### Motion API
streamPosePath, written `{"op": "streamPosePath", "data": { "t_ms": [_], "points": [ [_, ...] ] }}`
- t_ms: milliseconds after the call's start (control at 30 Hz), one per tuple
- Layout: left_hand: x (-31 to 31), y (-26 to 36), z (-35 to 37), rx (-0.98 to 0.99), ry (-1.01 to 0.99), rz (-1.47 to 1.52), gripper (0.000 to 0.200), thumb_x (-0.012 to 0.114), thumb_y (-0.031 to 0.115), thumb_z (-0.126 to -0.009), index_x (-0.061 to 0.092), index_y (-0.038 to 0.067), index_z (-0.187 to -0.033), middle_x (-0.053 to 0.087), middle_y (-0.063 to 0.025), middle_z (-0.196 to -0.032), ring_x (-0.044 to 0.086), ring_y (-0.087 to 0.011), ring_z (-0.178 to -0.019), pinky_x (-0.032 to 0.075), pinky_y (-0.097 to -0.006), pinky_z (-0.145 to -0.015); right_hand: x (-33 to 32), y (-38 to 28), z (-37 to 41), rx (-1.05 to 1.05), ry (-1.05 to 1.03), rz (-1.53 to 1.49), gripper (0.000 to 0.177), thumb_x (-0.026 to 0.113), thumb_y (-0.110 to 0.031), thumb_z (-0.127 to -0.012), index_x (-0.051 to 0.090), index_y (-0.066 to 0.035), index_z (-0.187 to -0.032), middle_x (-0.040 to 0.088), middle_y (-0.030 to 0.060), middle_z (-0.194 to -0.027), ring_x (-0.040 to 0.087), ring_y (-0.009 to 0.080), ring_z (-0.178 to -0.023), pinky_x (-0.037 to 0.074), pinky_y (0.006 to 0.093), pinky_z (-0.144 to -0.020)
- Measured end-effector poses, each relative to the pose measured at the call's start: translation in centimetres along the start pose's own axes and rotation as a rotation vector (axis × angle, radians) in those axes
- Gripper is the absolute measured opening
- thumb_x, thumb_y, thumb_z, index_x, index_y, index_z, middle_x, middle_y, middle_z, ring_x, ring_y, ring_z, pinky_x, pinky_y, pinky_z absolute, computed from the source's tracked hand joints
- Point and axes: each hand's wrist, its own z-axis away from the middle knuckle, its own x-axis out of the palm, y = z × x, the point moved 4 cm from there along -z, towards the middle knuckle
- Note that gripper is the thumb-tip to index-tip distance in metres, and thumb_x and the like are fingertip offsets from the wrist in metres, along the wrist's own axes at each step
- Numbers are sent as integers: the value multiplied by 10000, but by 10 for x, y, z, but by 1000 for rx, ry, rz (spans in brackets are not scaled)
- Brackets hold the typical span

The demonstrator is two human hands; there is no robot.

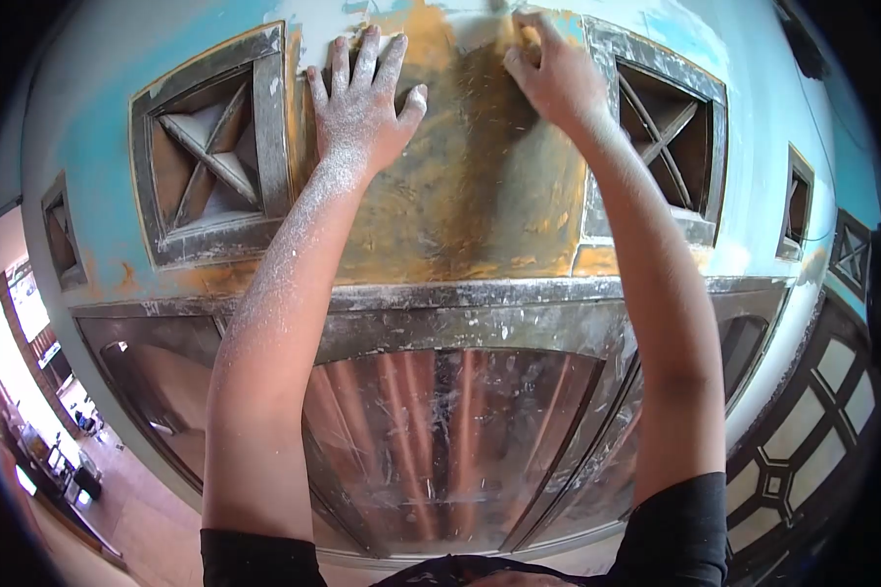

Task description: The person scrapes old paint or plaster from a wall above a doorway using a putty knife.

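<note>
A person is reaching up with both bare hands to a patched wall section, its ochre and grey coating sitting between a left latticed vent and a right latticed vent, above a paint-flecked wooden beam. The left hand is opening wide, fingers and thumb spread, its palm apparently lying against the wall near the left vent's frame and gripping nothing that shows. The right hand is curling its fingers partway at the upper edge of the section, close to the right vent; whether it is pinching a small item is impossible to tell. White powder is coating the left hand and forearm (the right arm is looking far cleaner). That powder could be costing the left palm its purchase, letting it slide if weight is leaning on it. The right knuckles, working so near the frame's edge, could be catching on wood during a wide stroke, while loose dust overhead could be dropping towards the person's eyes or onto the glass panes below
</note>
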Motion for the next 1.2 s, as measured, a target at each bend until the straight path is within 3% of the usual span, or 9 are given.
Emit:
{"op": "streamPosePath", "data": {
  "t_ms": [167, 267, 467, 633, 767, 933, 1000, 1067, 1200],
  "points": [
    [-6, 10, 35, -17, 9, -3, 716, 521, 476, -1006, 282, 244, -1639, 195, -80, -1718, 141, -367, -1580, 92, -649, -1242, 14, -17, 98, 86, -42, -190, 461, 664, -413, -939, 577, -288, -1374, 769, 77, -855, 749, 329, -802, 591, 464, -751],
    [-8, 14, 59, -27, -9, 39, 716, 523, 469, -1004, 287, 233, -1638, 195, -88, -1718, 145, -372, -1580, 94, -652, -1240, 29, -13, 140, -53, 80, -140, 473, 660, -387, -944, 576, -288, -1399, 756, 56, -793, 744, 295, -742, 578, 449, -719],
    [-12, 16, 67, -21, -22, 26, 709, 552, 431, -1000, 302, 234, -1633, 201, -92, -1717, 156, -378, -1577, 106, -645, -1242, 17, -16, 91, 71, 162, -167, 415, 654, -383, -949, 628, -297, -1354, 758, 35, -802, 744, 274, -745, 567, 437, -692],
    [-14, 17, 79, -47, -44, 11, 712, 564, 420, -997, 303, 233, -1633, 205, -88, -1716, 163, -380, -1574, 119, -641, -1241, 31, -19, 123, -18, 160, -171, 352, 672, -346, -946, 658, -267, -1289, 753, 30, -784, 735, 238, -730, 507, 429, -764],
    [-15, 17, 84, -39, -47, 8, 715, 573, 408, -992, 305, 232, -1632, 207, -84, -1716, 169, -374, -1574, 122, -631, -1244, 29, -15, 135, -66, 176, -161, 424, 716, -328, -916, 658, -291, -1334, 747, 28, -759, 733, 238, -698, 512, 388, -714],
    [-15, 17, 83, -36, -53, 7, 717, 577, 398, -989, 305, 235, -1632, 205, -87, -1717, 167, -371, -1575, 121, -625, -1246, 9, -11, 102, 91, 150, -233, 435, 708, -318, -923, 657, -328, -1354, 768, 99, -939, 744, 306, -889, 575, 437, -829],
    [-15, 16, 84, -32, -45, 9, 717, 577, 395, -988, 304, 238, -1632, 202, -90, -1718, 161, -371, -1577, 120, -626, -1246, 17, -7, 110, 60, 148, -212, 486, 701, -314, -928, 620, -308, -1407, 761, 105, -971, 740, 291, -896, 560, 436, -807],
    [-14, 16, 87, -34, -54, 11, 718, 577, 395, -987, 303, 240, -1633, 198, -90, -1719, 158, -370, -1577, 119, -627, -1246, 26, -8, 127, -138, 230, -103, 499, 662, -362, -943, 575, -289, -1428, 745, 79, -941, 738, 268, -878, 524, 447, -810],
    [-13, 13, 82, -17, -71, 4, 733, 533, 475, -993, 273, 259, -1643, 177, -88, -1723, 125, -370, -1585, 81, -636, -1251, 26, -10, 128, -75, 68, -68, 458, 659, -357, -944, 582, -265, -1386, 750, 77, -867, 739, 272, -831, 516, 434, -810]
  ]
}}
